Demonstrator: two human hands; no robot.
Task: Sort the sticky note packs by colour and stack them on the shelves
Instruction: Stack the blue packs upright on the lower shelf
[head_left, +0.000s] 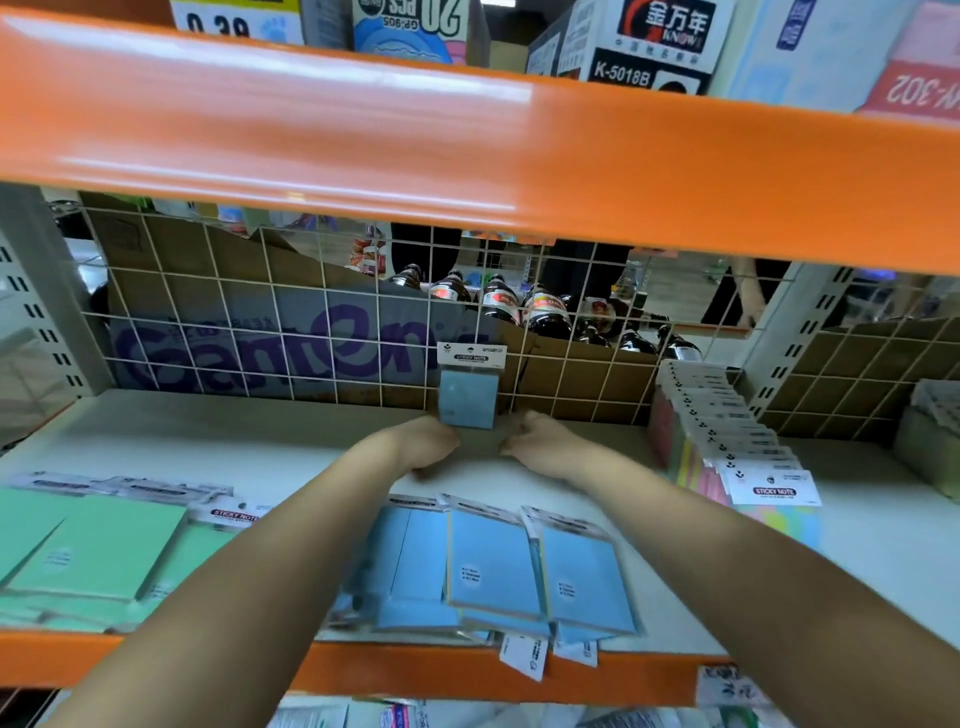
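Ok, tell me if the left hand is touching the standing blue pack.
Touching. The head view shows the left hand against the lower left corner of the upright blue pack, with no gap between them.

blue pack (469, 397) upright at wire back | blue packs (493, 566) flat, front shelf edge (156, 657)

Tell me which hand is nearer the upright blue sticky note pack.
Left hand, touching the upright blue sticky note pack at its lower left corner. Right hand sits just off its lower right.
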